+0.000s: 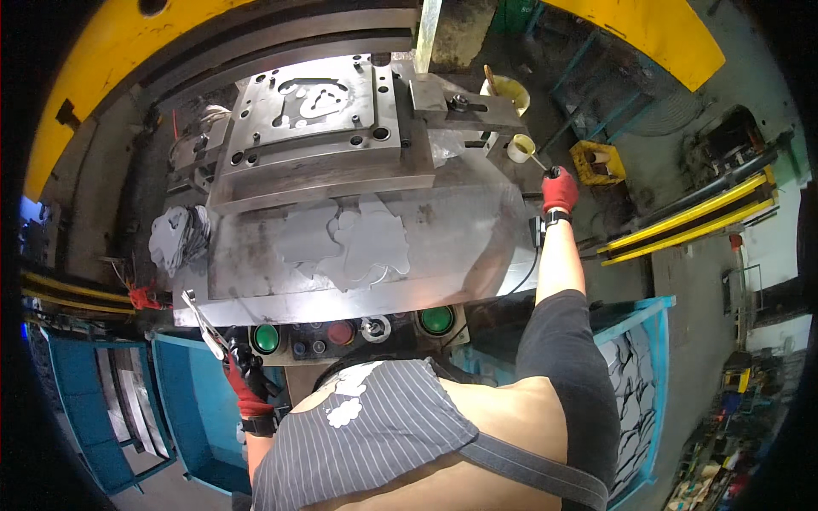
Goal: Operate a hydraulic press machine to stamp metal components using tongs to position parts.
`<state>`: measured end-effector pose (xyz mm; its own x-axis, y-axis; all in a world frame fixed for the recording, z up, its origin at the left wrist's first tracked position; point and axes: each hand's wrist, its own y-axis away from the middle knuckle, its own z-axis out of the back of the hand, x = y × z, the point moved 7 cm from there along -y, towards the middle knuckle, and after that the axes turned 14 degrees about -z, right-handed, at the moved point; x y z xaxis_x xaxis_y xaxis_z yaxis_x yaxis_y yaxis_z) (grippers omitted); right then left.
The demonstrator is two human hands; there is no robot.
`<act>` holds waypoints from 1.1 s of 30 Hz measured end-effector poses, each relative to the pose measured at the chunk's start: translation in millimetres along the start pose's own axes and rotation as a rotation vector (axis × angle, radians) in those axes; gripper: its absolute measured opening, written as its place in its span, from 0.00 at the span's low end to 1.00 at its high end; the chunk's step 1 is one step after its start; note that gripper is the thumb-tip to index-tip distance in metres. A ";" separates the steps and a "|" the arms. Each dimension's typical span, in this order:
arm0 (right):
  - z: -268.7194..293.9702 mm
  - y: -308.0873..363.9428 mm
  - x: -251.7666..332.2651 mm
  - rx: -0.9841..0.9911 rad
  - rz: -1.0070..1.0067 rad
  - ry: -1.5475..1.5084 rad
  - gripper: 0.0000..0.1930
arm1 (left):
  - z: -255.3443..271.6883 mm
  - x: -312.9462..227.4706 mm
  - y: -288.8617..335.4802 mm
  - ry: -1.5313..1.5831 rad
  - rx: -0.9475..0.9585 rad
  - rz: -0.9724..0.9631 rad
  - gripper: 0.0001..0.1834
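Observation:
My left hand (246, 379), in a red and black glove, is closed around long metal tongs (204, 324) in front of the machine bed's left corner. Stretched out to the far right, my right hand (559, 189) in a red glove grips a thin handle (540, 163). Its far end meets a small pale cup (521, 149) with yellowish contents; whether it is a brush is too small to tell. Flat grey irregular metal pieces (371, 243) lie on the steel bed (460, 230) between my arms. Behind them sits a steel die (268, 111) with a curved cutout.
A stack of grey cut pieces (181, 238) stands at the bed's left end. Along the front edge are green buttons (437, 319) and a red button (341, 332). Blue bins (192, 409) stand below, the right one (660, 375) holding cut pieces. A yellow press frame (656, 38) arches overhead.

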<state>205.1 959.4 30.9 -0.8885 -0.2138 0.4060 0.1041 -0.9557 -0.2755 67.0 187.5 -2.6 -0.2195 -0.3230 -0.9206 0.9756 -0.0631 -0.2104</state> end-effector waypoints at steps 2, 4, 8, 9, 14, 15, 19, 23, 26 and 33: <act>7.6 5.5 -2.0 -0.050 -0.011 -0.043 0.13 | -2.6 -7.7 -4.2 0.264 -0.053 0.194 0.06; 5.1 4.5 -7.1 0.004 -0.111 -0.121 0.12 | 16.7 27.3 -2.3 0.235 -0.043 0.147 0.08; -1.7 -5.1 -26.8 0.151 -0.339 -0.613 0.08 | 38.7 55.0 -7.1 0.129 -0.170 -0.025 0.11; -9.4 -11.6 -33.3 0.231 -0.417 -0.781 0.07 | 40.1 52.7 -9.4 0.175 -0.195 -0.017 0.11; 50.6 39.3 76.0 0.444 -0.196 -1.285 0.08 | 39.3 46.5 -10.5 0.536 -0.259 0.322 0.10; 66.4 57.8 105.6 0.497 -0.145 -1.237 0.07 | 40.4 45.6 -11.4 0.551 -0.226 0.337 0.10; 64.4 97.7 209.2 0.710 0.303 -1.148 0.09 | 26.1 23.8 -30.7 0.675 -0.173 0.263 0.14; 65.3 160.7 327.5 0.554 0.669 -0.950 0.12 | 31.6 20.4 -31.4 0.724 -0.174 0.261 0.11; 62.4 183.8 384.1 0.375 0.707 -0.607 0.17 | 42.0 44.4 -25.7 0.679 -0.225 0.307 0.12; 58.3 208.1 431.9 0.244 0.671 -0.277 0.15 | 85.9 106.2 0.8 0.594 -0.380 0.367 0.16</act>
<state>-130.9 656.4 199.7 -0.4591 -0.7762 0.4322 0.7062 -0.6140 -0.3526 45.3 72.0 -72.3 0.0427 0.3036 -0.9518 0.9400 0.3104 0.1412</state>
